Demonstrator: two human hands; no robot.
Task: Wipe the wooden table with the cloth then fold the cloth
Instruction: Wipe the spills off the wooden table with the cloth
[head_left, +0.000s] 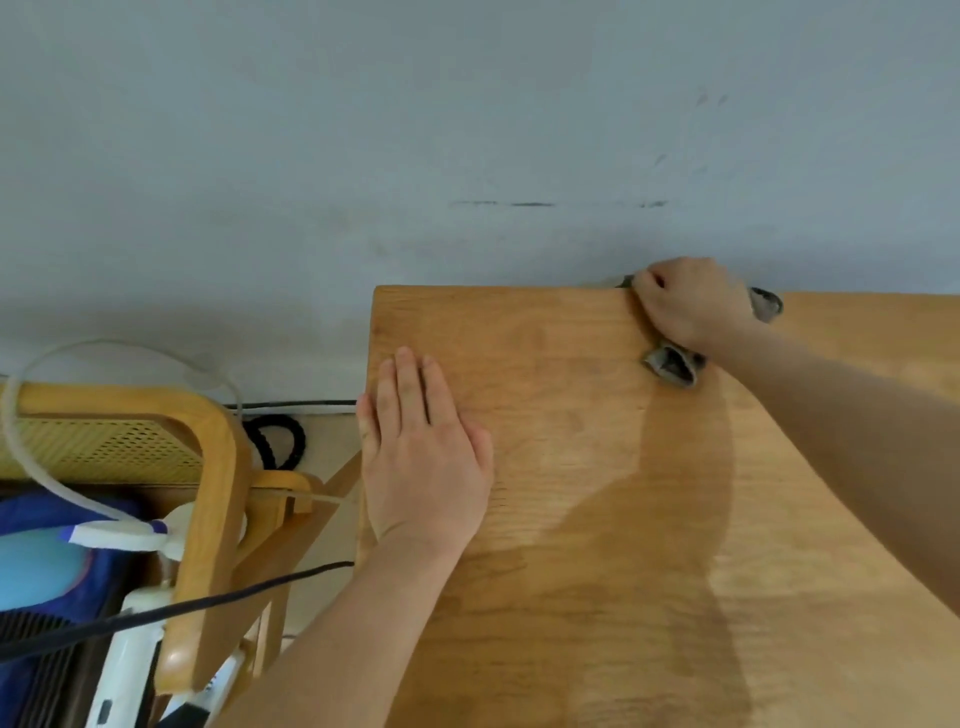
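Observation:
The wooden table (571, 597) fills the lower right, its far edge against a grey wall. My right hand (688, 301) is at that far edge, fingers closed on a bunched grey cloth (672, 364) that pokes out below and to the right of the fist. A darker wet streak runs on the wood from the cloth back toward me. My left hand (423, 447) lies flat, palm down, fingers together, near the table's left edge, holding nothing.
A wooden chair with a cane back (208, 467) stands left of the table, with a blue bag (52, 571) and white items on it. Black cables (275, 441) run between chair and table. The grey wall (467, 130) rises right behind the table.

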